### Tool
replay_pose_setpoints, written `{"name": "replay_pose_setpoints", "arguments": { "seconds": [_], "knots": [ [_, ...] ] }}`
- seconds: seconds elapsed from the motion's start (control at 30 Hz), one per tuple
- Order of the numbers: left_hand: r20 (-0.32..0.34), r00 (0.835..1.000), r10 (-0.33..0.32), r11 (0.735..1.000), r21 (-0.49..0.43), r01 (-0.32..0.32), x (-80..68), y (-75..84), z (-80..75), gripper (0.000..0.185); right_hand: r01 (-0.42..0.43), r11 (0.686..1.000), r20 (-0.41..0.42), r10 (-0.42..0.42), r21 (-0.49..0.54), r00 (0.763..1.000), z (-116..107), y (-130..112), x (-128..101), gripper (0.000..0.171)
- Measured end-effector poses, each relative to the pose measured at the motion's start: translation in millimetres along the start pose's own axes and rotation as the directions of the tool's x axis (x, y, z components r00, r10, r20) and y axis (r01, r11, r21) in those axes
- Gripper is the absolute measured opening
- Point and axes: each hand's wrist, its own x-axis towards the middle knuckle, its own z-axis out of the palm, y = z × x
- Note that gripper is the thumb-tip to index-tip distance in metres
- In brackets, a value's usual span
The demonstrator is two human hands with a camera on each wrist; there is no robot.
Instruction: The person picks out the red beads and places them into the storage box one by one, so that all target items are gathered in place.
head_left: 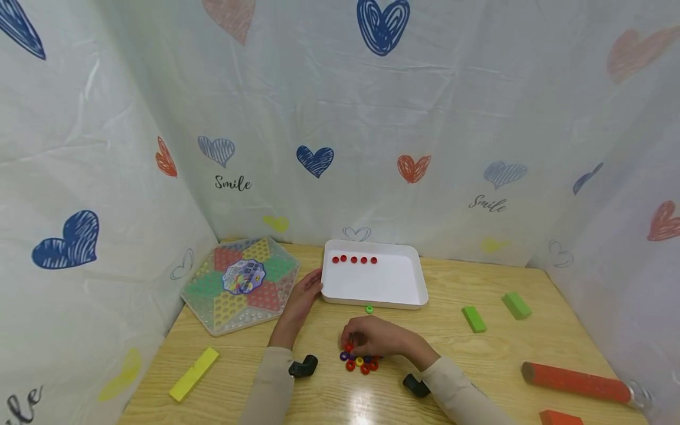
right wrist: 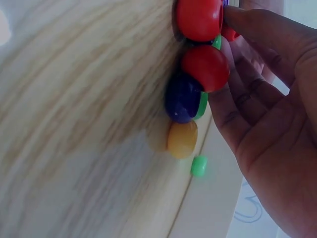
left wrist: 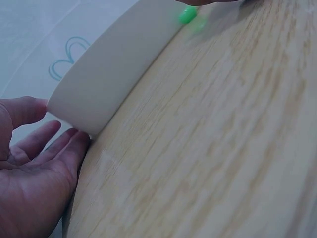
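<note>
At the left front corner of the white tray (head_left: 372, 289), my left hand (head_left: 304, 297) rests its thumb and fingertips against the outer side, fingers fairly straight in the left wrist view. Five beads, all red (head_left: 353, 260), stand in a row inside the tray. My right hand (head_left: 379, 337) is over a cluster of beads in front of the tray, with a red bead (head_left: 349, 347) pinched at its fingertips. Around it lie more red beads (right wrist: 205, 68), dark blue beads (right wrist: 182, 99) and a yellow bead (right wrist: 182, 140); the fingers hide part of the cluster. One green bead (head_left: 369, 309) lies by the tray's front edge.
A hexagonal Chinese checkers board (head_left: 223, 307) lies left of the tray. A yellow block (head_left: 194, 374) is at the front left. To the right are green blocks (head_left: 474, 319), a red tube (head_left: 576, 381) and a red block (head_left: 560, 418). A heart-printed curtain (head_left: 361, 118) surrounds the table.
</note>
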Motion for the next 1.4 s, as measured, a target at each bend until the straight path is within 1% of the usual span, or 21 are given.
{"name": "replay_pose_setpoints", "arguments": {
  "seconds": [0.17,0.37,0.47,0.6,0.7,0.77,0.83,0.93,1.07,1.13,1.2,1.3,1.37,1.4],
  "knots": [
    [-0.007,1.0,-0.006,1.0,0.012,0.007,-0.8,0.2,0.6,0.048,0.003,0.999,-0.042,-0.001,0.041,0.999,-3.4,-0.1,-4.2,0.014],
    [-0.008,1.0,-0.009,1.0,0.016,0.009,-1.0,1.3,1.2,0.048,-0.019,0.996,-0.141,0.032,0.087,0.989,-19.6,4.9,-9.5,0.014],
    [-0.008,1.0,-0.009,1.0,0.018,0.009,-0.7,1.7,1.1,0.048,0.004,0.995,-0.208,0.016,0.096,0.978,-31.0,11.6,-12.4,0.017],
    [-0.006,1.0,-0.011,1.0,0.007,0.011,0.1,0.7,0.4,0.048,0.038,0.995,-0.299,-0.007,0.097,0.954,-49.0,21.3,-17.2,0.019],
    [-0.002,1.0,-0.005,1.0,0.012,0.005,1.0,-0.5,-0.3,0.048,0.037,0.995,-0.346,-0.004,0.089,0.938,-63.3,28.5,-20.3,0.02],
    [0.0,1.0,-0.003,1.0,0.014,0.003,1.5,-1.2,-0.7,0.049,0.018,0.997,-0.369,0.012,0.079,0.929,-72.2,33.0,-21.9,0.02],
    [0.002,1.0,0.001,1.0,0.022,-0.001,1.7,-2.0,-1.1,0.049,-0.021,0.997,-0.385,0.05,0.079,0.922,-80.5,37.2,-22.8,0.022],
    [0.002,1.0,-0.003,1.0,0.021,0.003,1.9,-3.0,-1.5,0.049,-0.075,0.991,-0.396,0.114,0.113,0.911,-91.3,41.9,-23.9,0.023],
    [0.002,1.0,-0.008,1.0,0.021,0.008,3.0,-4.1,-1.7,0.05,-0.124,0.977,-0.403,0.185,0.173,0.896,-102.9,50.2,-24.4,0.019],
    [0.0,1.0,-0.008,1.0,0.019,0.008,3.1,-4.0,-1.4,0.049,-0.148,0.971,-0.407,0.214,0.186,0.888,-107.9,55.5,-23.8,0.017],
    [-0.001,1.0,-0.009,1.0,0.017,0.009,2.7,-3.3,-0.5,0.049,-0.167,0.969,-0.413,0.23,0.183,0.881,-112.6,62.2,-22.5,0.016],
    [-0.003,1.0,-0.003,1.0,0.029,0.003,1.4,-1.9,0.1,0.048,-0.172,0.972,-0.42,0.224,0.158,0.879,-119.1,71.5,-19.3,0.017],
    [-0.005,1.0,0.0,1.0,0.029,0.0,0.8,-1.6,0.0,0.048,-0.179,0.973,-0.419,0.226,0.149,0.88,-124.5,67.4,-16.4,0.018],
    [-0.005,1.0,0.002,1.0,0.029,-0.002,0.8,-1.5,-0.3,0.048,-0.188,0.972,-0.42,0.231,0.142,0.878,-126.8,70.2,-13.8,0.019]
  ]
}}
